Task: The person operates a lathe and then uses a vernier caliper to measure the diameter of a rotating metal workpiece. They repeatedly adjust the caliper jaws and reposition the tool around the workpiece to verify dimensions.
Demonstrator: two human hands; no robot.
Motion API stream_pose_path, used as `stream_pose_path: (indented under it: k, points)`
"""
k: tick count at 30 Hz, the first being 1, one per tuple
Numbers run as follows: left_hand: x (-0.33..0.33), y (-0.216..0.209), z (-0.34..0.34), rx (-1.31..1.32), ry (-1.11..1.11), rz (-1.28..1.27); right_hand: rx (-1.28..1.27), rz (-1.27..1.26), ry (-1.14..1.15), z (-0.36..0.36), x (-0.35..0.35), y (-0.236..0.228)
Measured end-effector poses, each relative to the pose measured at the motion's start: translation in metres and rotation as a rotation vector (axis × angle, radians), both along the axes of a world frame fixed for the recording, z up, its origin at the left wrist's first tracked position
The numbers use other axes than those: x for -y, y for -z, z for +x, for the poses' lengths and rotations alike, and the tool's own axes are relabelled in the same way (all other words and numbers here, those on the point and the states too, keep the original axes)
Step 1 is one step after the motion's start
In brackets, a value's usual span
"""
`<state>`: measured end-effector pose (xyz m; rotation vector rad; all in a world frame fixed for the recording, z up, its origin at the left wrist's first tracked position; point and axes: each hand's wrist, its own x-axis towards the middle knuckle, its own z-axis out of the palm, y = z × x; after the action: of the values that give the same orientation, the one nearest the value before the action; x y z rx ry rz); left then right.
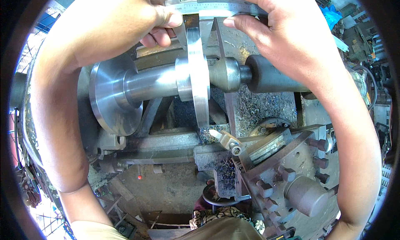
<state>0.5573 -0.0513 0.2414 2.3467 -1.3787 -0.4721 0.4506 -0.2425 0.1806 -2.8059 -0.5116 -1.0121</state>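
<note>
A vernier caliper (216, 7) spans the upper middle of the view, its jaws on either side of the rim of a shiny steel flange (200, 86). My left hand (137, 21) pinches the caliper near its jaw end. My right hand (266, 27) grips the beam further right, thumb below it. The flange belongs to a turned shaft (156, 83) with a larger disc (114, 94) at its left end. Against the flanged end presses a conical centre (227, 74). Whether the jaws touch the flange on both faces I cannot tell.
Below the flange, a cutting tool (225, 141) points up-left from a bolted tool post (291, 169). The tailstock quill (275, 74) lies under my right forearm. Metal chips (264, 106) cover the lathe bed. A blue plastic bag (330, 17) is at the upper right.
</note>
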Motion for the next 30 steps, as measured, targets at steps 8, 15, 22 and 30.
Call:
stream_pose_path:
  k: [8, 15, 22, 30]
  points:
    - [0.003, -0.003, -0.008, -0.019, -0.062, -0.030, 0.002, 0.017, 0.011, -0.002, -0.002, 0.001]
    - [-0.002, -0.007, -0.009, -0.014, -0.035, -0.049, -0.021, 0.020, 0.075, -0.001, -0.004, 0.001]
    - [-0.001, -0.007, -0.010, 0.009, -0.053, -0.052, -0.032, 0.126, 0.052, 0.000, -0.005, 0.002]
    - [0.000, -0.008, -0.008, -0.020, -0.043, -0.049, -0.021, 0.181, 0.064, -0.003, -0.012, 0.002]
